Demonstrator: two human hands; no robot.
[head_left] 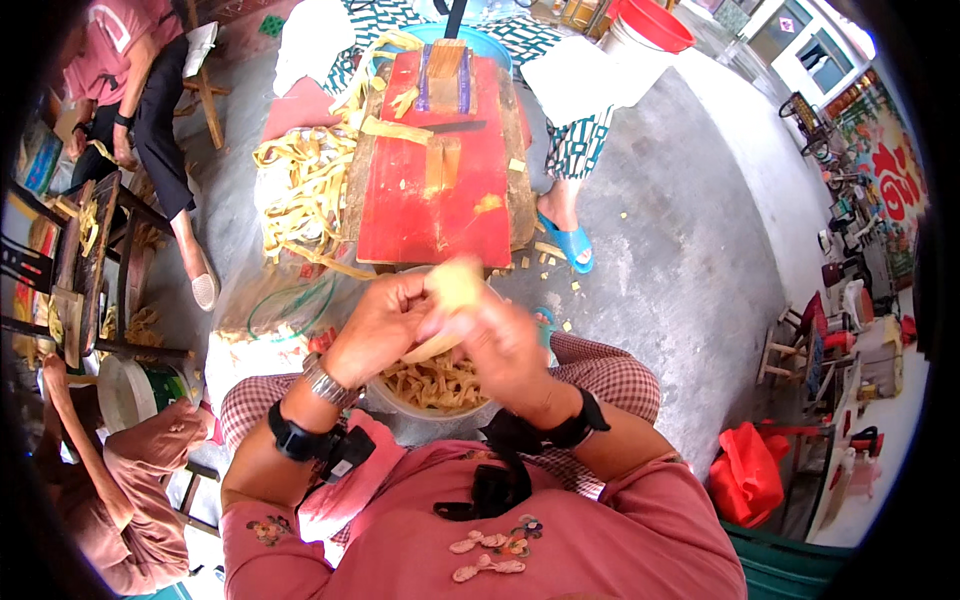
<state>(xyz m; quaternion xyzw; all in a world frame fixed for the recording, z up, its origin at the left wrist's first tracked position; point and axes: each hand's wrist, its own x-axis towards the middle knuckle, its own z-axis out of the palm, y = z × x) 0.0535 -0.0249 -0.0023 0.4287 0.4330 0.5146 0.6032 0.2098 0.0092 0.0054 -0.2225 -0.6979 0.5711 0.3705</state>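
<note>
My left hand (378, 322) and my right hand (505, 345) meet over a pale round tub (392, 402) between my knees. A pale yellow strip (437, 346) is gripped between them, its lower end hanging below the fingers. Its upper part is a blurred yellow bundle above my fingertips. My left fingers are bent closed round it; motion smears the right fingers, which also look closed on it. Curled yellow-brown strips (435, 384) fill the tub. Just beyond my hands lies a red board (400, 215) with a few yellow scraps.
On the board sit a wooden block (445, 75) and a dark blade (455, 127). Yellow strips (305, 180) are heaped left of it. A person in blue slippers (568, 240) sits opposite. Two other people are at the left, near a wooden bench (90, 255). A red bag (748, 475) lies right.
</note>
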